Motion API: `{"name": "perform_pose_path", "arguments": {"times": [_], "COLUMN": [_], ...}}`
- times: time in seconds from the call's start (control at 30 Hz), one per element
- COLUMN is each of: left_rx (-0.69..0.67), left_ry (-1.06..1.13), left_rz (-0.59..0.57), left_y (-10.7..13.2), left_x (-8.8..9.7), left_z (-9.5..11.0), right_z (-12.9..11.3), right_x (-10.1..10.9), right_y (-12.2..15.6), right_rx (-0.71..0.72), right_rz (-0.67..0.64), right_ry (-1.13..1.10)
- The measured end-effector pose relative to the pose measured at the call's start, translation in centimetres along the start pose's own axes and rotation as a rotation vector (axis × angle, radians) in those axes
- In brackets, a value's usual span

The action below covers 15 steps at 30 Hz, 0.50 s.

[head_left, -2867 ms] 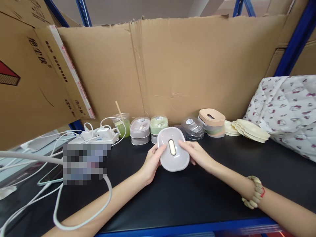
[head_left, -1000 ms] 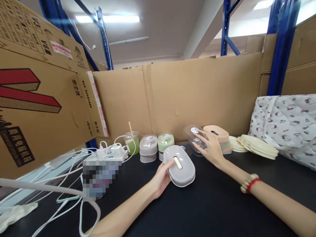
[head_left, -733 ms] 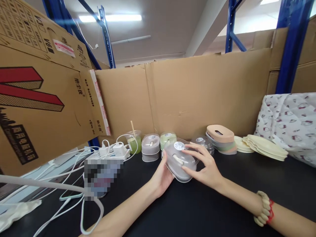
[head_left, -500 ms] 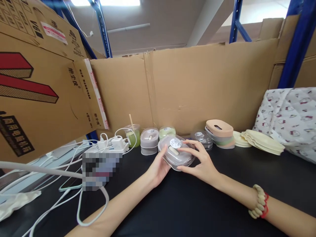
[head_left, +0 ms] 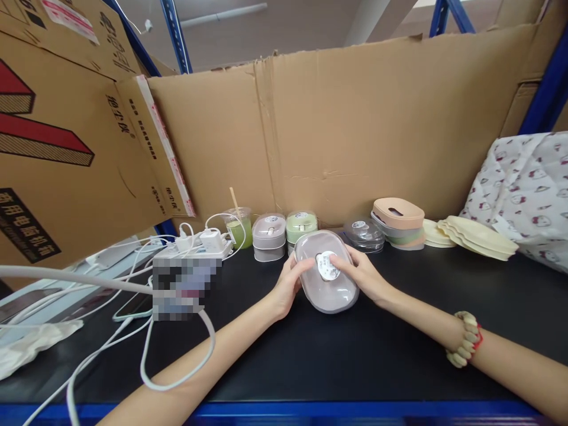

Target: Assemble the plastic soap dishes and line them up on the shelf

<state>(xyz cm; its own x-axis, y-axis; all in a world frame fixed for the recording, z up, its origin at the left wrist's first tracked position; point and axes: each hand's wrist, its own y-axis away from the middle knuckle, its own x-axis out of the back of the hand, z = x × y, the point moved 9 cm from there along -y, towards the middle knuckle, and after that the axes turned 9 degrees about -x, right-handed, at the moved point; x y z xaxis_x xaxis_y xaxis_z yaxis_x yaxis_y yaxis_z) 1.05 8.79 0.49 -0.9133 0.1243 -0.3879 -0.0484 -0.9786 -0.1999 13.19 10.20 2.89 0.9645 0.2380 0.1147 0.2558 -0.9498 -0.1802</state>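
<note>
A grey oval lidded box with a clear cover and a round white label is held up over the black table, its top tilted toward me. My left hand grips its left side, thumb lying on the cover. On the right side my right hand holds it too, with the thumb pressed on the label and the other fingers hidden behind. Just behind stand a stacked grey box and a green box, both with labelled clear covers.
Clear lids, a stack of coloured oval parts and cream oval pieces lie at the back right, near a patterned bag. A green drink, a power strip and white cables occupy the left. Cardboard walls the back.
The grey box has turned and tilted so its top faces me. My right hand has moved from fingers spread over the cover to gripping the right side. The view has dipped downward.
</note>
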Motion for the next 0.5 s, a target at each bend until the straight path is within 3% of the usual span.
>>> {"name": "perform_pose_path", "arguments": {"times": [0.2, 0.37, 0.5], "left_rx": [-0.186, -0.188, -0.23], "left_ry": [-0.039, -0.036, 0.0], "left_rz": [0.007, 0.046, 0.138], "left_y": [0.0, -0.4, -0.5], "left_x": [0.1, 0.3, 1.1], "left_z": [1.6, 1.8, 2.4], "right_z": [-0.5, -0.4, 0.7], "right_x": [-0.9, -1.0, -2.1], "right_y": [0.8, 0.8, 0.8], "right_rx": [0.023, 0.027, -0.072], "right_rz": [-0.009, -0.019, -0.143], "right_ry": [-0.071, -0.083, -0.01]}}
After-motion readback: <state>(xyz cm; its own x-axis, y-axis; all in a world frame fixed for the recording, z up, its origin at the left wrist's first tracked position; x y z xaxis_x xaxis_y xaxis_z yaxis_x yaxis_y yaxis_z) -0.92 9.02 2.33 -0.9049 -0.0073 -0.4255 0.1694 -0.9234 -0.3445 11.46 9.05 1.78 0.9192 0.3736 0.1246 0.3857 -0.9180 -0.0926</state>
